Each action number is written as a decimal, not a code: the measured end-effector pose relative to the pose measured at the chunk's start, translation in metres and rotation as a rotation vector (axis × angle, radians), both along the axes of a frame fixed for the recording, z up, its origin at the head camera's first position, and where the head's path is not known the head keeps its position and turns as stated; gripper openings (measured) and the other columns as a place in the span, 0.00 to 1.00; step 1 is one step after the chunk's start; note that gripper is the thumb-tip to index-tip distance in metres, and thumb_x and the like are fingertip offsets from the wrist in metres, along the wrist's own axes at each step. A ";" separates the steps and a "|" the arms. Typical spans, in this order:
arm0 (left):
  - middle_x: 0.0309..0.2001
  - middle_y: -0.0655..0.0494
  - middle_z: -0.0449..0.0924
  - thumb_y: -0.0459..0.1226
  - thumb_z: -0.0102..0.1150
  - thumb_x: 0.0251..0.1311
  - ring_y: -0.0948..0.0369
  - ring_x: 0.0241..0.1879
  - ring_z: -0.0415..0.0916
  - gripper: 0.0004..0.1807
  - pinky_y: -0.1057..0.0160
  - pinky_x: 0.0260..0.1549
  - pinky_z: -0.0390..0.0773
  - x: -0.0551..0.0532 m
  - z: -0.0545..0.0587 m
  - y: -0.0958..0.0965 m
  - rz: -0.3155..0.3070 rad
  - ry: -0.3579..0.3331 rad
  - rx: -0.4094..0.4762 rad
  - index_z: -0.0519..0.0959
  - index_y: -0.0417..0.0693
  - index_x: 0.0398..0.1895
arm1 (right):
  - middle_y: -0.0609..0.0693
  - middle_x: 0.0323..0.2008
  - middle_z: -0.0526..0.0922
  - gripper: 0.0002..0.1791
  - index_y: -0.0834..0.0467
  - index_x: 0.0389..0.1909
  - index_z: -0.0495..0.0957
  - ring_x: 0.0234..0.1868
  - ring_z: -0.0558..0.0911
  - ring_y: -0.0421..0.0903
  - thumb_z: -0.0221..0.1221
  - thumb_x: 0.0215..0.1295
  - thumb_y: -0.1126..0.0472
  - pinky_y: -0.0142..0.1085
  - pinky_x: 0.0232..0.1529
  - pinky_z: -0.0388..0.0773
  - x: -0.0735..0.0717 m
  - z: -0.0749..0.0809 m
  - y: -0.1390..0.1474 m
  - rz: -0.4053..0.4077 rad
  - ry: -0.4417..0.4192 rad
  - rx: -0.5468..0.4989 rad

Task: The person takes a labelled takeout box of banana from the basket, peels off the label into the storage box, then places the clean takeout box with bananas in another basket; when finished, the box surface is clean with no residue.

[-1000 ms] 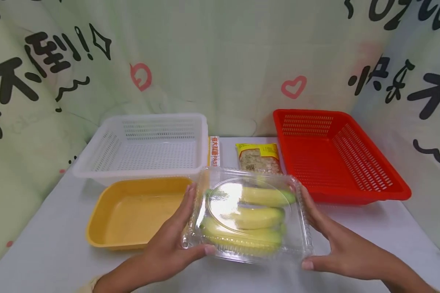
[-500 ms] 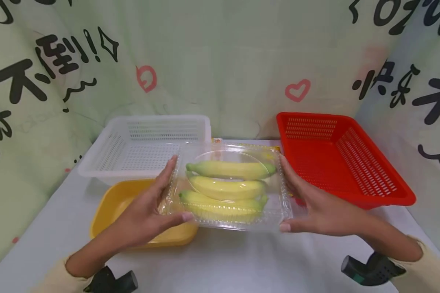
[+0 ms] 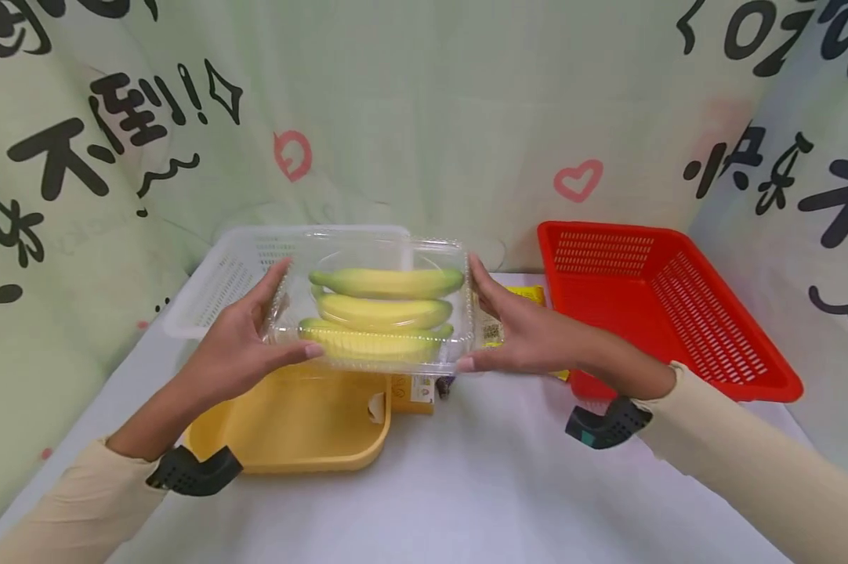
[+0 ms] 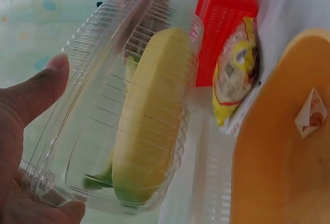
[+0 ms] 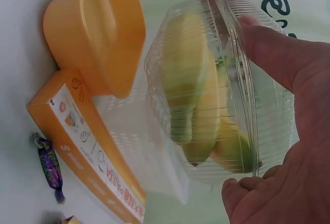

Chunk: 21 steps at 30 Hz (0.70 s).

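A clear plastic clamshell box is held up in the air between both hands, its lid closed. Inside lie three yellow-green bananas, seen through the plastic. My left hand grips the box's left end, thumb at the near rim. At the opposite end, my right hand grips it, thumb also near the front edge. In the left wrist view the thumb presses along the box's rim. The box hangs over the yellow tub and partly hides the white basket behind.
A red basket stands at the back right, a yellow-topped bag beside it. An orange pasta box lies by the yellow tub, with a purple-wrapped candy near it. A paper scrap shows inside the tub.
Both hands have lifted the box of bananas and carried it leftward and away, from the table's middle toward the white basket. The yellow tub, pasta box and candy have come into fuller view.
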<state>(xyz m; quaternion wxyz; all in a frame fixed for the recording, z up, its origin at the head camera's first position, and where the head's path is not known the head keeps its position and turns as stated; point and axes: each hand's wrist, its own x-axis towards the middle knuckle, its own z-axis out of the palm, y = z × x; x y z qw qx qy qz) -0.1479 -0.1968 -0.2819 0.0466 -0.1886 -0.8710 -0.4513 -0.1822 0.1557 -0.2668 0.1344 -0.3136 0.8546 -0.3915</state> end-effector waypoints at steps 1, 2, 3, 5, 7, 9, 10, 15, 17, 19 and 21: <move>0.77 0.58 0.40 0.44 0.74 0.51 0.54 0.73 0.46 0.60 0.51 0.65 0.58 -0.004 -0.001 -0.002 0.010 -0.006 -0.012 0.41 0.50 0.79 | 0.39 0.76 0.36 0.71 0.40 0.75 0.23 0.75 0.46 0.48 0.73 0.50 0.45 0.42 0.55 0.75 -0.006 -0.001 -0.002 0.006 0.012 0.013; 0.77 0.57 0.40 0.45 0.74 0.51 0.52 0.73 0.47 0.60 0.49 0.64 0.58 -0.008 -0.002 -0.005 0.020 -0.014 -0.027 0.41 0.51 0.79 | 0.40 0.77 0.36 0.70 0.42 0.75 0.23 0.75 0.47 0.48 0.72 0.50 0.43 0.43 0.58 0.72 -0.011 -0.002 -0.005 0.009 0.030 0.039; 0.77 0.56 0.40 0.45 0.74 0.52 0.50 0.73 0.48 0.60 0.48 0.64 0.59 -0.012 -0.003 -0.008 0.026 -0.027 -0.038 0.41 0.52 0.79 | 0.41 0.77 0.35 0.70 0.45 0.76 0.23 0.75 0.47 0.49 0.72 0.51 0.43 0.45 0.62 0.68 -0.016 -0.002 -0.007 0.012 0.047 0.060; 0.77 0.55 0.38 0.45 0.73 0.53 0.47 0.72 0.51 0.59 0.47 0.63 0.61 -0.021 -0.005 -0.014 0.036 -0.051 -0.057 0.40 0.52 0.79 | 0.44 0.77 0.33 0.69 0.49 0.76 0.22 0.75 0.47 0.50 0.70 0.53 0.43 0.46 0.66 0.61 -0.025 -0.003 -0.013 0.018 0.065 0.089; 0.78 0.54 0.37 0.45 0.72 0.54 0.45 0.71 0.52 0.58 0.47 0.61 0.63 -0.030 -0.005 -0.022 0.030 -0.068 -0.073 0.39 0.52 0.79 | 0.46 0.77 0.32 0.68 0.52 0.76 0.23 0.75 0.47 0.51 0.69 0.55 0.43 0.46 0.68 0.57 -0.033 -0.004 -0.019 0.014 0.071 0.102; 0.78 0.54 0.36 0.44 0.71 0.56 0.44 0.70 0.53 0.57 0.47 0.60 0.64 -0.039 -0.005 -0.031 0.011 -0.071 -0.073 0.39 0.51 0.79 | 0.45 0.77 0.30 0.68 0.53 0.75 0.22 0.75 0.47 0.52 0.68 0.56 0.43 0.45 0.69 0.55 -0.038 -0.003 -0.027 0.006 0.058 0.102; 0.78 0.53 0.37 0.43 0.70 0.57 0.45 0.71 0.52 0.56 0.46 0.60 0.63 -0.043 -0.005 -0.036 0.002 -0.067 -0.071 0.40 0.51 0.79 | 0.45 0.77 0.29 0.68 0.53 0.75 0.22 0.75 0.48 0.52 0.68 0.56 0.42 0.45 0.69 0.55 -0.041 -0.003 -0.031 0.004 0.047 0.094; 0.77 0.52 0.40 0.39 0.69 0.58 0.47 0.73 0.45 0.54 0.40 0.62 0.58 -0.059 -0.004 -0.063 -0.003 -0.052 -0.077 0.41 0.52 0.79 | 0.45 0.76 0.27 0.67 0.52 0.75 0.22 0.75 0.43 0.47 0.65 0.57 0.38 0.43 0.71 0.50 -0.053 -0.005 -0.057 -0.006 0.041 0.088; 0.77 0.51 0.39 0.40 0.69 0.58 0.45 0.73 0.43 0.54 0.37 0.62 0.57 -0.064 -0.005 -0.071 0.019 -0.058 -0.095 0.41 0.53 0.79 | 0.46 0.76 0.26 0.66 0.53 0.75 0.21 0.75 0.40 0.44 0.64 0.57 0.39 0.42 0.71 0.48 -0.058 -0.006 -0.067 0.003 0.046 0.087; 0.77 0.50 0.36 0.41 0.69 0.57 0.42 0.73 0.42 0.55 0.35 0.61 0.56 -0.066 -0.006 -0.076 0.039 -0.072 -0.110 0.40 0.52 0.79 | 0.47 0.76 0.25 0.67 0.54 0.75 0.21 0.75 0.38 0.43 0.65 0.57 0.40 0.41 0.72 0.46 -0.064 -0.008 -0.075 0.010 0.046 0.082; 0.77 0.49 0.34 0.43 0.69 0.57 0.39 0.72 0.42 0.56 0.33 0.60 0.56 -0.069 -0.008 -0.079 0.062 -0.082 -0.132 0.39 0.52 0.79 | 0.47 0.76 0.24 0.67 0.54 0.75 0.21 0.75 0.38 0.42 0.65 0.58 0.41 0.40 0.72 0.46 -0.070 -0.009 -0.082 0.017 0.035 0.081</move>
